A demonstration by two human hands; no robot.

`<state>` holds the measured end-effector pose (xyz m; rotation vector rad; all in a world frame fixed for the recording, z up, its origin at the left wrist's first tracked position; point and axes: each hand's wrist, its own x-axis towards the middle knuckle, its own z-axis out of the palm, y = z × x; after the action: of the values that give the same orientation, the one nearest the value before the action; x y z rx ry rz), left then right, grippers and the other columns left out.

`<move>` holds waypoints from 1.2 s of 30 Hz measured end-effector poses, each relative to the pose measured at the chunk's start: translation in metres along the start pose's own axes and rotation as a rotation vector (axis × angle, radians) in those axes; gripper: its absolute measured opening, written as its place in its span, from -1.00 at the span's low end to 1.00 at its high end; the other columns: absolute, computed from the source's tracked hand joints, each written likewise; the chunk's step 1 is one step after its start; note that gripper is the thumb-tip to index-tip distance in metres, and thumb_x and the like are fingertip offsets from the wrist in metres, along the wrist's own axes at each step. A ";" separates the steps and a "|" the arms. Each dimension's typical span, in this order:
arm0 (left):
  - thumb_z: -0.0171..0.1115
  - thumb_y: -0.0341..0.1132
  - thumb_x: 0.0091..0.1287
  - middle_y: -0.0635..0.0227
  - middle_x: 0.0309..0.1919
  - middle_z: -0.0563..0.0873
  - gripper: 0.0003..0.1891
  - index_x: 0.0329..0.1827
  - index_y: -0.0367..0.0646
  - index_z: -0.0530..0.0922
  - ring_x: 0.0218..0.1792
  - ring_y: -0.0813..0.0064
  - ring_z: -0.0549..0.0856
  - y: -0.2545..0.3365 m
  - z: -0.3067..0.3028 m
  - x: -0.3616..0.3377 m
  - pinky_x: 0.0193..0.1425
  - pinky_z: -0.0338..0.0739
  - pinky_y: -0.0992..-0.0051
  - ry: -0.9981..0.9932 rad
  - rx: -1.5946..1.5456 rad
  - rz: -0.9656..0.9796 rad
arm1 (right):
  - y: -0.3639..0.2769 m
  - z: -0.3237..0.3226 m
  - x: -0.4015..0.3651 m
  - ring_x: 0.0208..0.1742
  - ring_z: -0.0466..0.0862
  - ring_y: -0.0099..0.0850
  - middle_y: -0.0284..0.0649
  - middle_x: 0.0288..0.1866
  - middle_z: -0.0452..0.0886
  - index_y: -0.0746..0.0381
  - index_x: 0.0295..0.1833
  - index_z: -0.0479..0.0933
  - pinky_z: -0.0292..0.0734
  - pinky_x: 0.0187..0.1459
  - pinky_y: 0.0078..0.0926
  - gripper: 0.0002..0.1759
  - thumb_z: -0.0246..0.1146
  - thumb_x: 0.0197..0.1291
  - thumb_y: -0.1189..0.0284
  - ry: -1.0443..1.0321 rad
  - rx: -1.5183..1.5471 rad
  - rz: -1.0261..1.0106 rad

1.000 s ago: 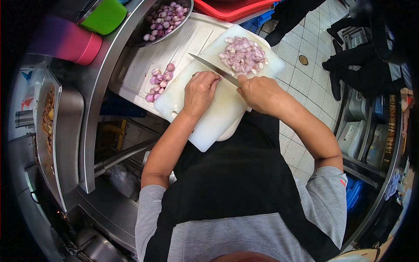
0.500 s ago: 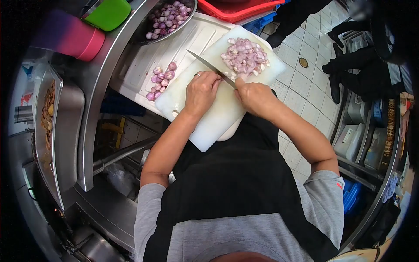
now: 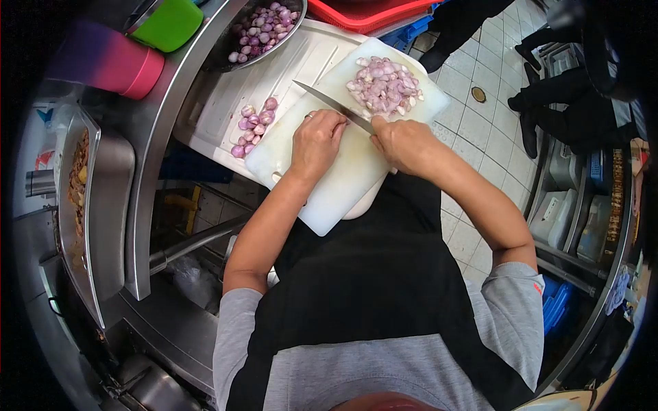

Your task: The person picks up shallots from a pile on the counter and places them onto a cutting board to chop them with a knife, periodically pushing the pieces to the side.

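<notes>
The right hand (image 3: 406, 142), just right of the frame's centre, is closed tight round the handle of a knife (image 3: 334, 105). The handle is hidden inside the fist, and the blade runs up and to the left across the white cutting board (image 3: 336, 188). The left hand (image 3: 315, 140) lies just left of it, palm down on the board with its fingers curled under and its knuckles close against the flat of the blade. Whatever it pins there is covered by the fingers, so its hold cannot be told

Beyond the blade, on the board's upper right corner, sits a heap of chopped shallots (image 3: 384, 85). To the left of the board, a small cluster of whole peeled shallots (image 3: 252, 123) rests on a white ribbed tray (image 3: 219, 103) – near the left hand but apart from it. Higher up, a metal bowl (image 3: 226, 51) holds more shallots, with a pink tub (image 3: 116, 65) and a green tub (image 3: 168, 24) in the upper left of the frame
</notes>
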<state>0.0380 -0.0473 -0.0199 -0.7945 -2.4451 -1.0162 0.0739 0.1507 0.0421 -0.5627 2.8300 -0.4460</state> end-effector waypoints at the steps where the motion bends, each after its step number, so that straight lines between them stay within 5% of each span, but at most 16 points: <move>1: 0.40 -0.49 0.16 0.23 -0.36 0.70 -0.91 -0.32 -0.19 0.64 -0.27 0.15 0.69 0.000 0.001 0.000 -0.13 0.59 0.23 0.003 -0.008 0.002 | -0.002 -0.006 -0.003 -0.38 0.70 0.11 0.10 -0.47 0.67 0.36 -0.13 0.39 0.60 -0.31 0.04 -0.70 0.10 0.43 0.28 -0.001 0.001 0.004; 14: 0.38 -0.49 0.21 0.20 -0.25 0.74 -0.89 -0.21 -0.20 0.69 -0.22 0.19 0.73 0.002 -0.004 0.003 -0.10 0.62 0.31 -0.029 0.012 -0.034 | 0.023 0.007 0.003 -0.18 0.72 0.12 0.16 -0.27 0.71 0.35 -0.03 0.43 0.59 -0.10 0.05 -0.65 0.09 0.42 0.23 -0.068 0.203 0.064; 19: 0.36 -0.43 0.26 0.21 -0.28 0.76 -0.88 -0.17 -0.19 0.71 -0.25 0.24 0.75 0.011 -0.006 0.011 -0.13 0.63 0.32 -0.151 0.017 -0.280 | 0.003 0.008 -0.008 -0.23 0.73 0.10 0.14 -0.33 0.71 0.34 -0.05 0.43 0.61 -0.17 0.05 -0.67 0.11 0.41 0.24 -0.045 0.066 0.114; 24: 0.34 -0.43 0.28 0.22 -0.26 0.78 -0.88 -0.15 -0.19 0.72 -0.25 0.25 0.76 0.006 -0.007 0.004 -0.10 0.64 0.35 -0.118 -0.012 -0.168 | 0.002 0.015 -0.011 -0.34 0.74 0.07 0.11 -0.44 0.69 0.34 -0.11 0.42 0.63 -0.33 0.03 -0.72 0.13 0.39 0.29 0.074 0.005 0.037; 36: 0.36 -0.50 0.19 0.28 -0.31 0.76 -0.94 -0.29 -0.20 0.68 -0.22 0.19 0.73 -0.006 -0.010 0.006 -0.08 0.61 0.27 -0.090 -0.005 0.037 | -0.002 0.016 -0.007 -0.39 0.72 0.08 0.09 -0.47 0.67 0.37 -0.10 0.39 0.62 -0.33 0.02 -0.69 0.10 0.41 0.28 0.060 -0.029 0.021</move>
<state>0.0309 -0.0558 -0.0127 -0.9016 -2.4943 -0.9938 0.0850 0.1473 0.0286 -0.5331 2.9011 -0.4261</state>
